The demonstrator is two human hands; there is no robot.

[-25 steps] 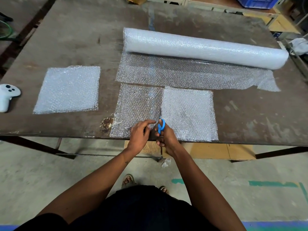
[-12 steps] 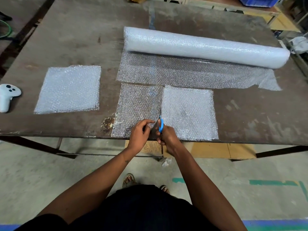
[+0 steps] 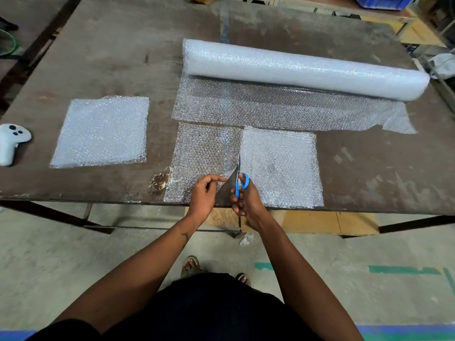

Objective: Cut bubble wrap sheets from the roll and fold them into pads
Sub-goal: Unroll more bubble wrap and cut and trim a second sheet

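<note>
The right hand grips blue scissors mid-cut; the left hand pinches the bubble wrap sheet. Slack film could snag the blades and tear crookedly.

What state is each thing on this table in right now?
Long white bubble wrap roll: partly unrolled.
Thin clear bubble wrap sheet: partly cut, corner lifted.
Blue-handled scissors: cutting the sheet.
Left hand: pinches the sheet's cut edge.
Right hand: grips the scissors.
Two thick folded pads: lying flat.

We are seeing a white handheld controller lying at the left edge of the worn brown metal worktable, and a blue plastic crate sitting beyond it.
</note>
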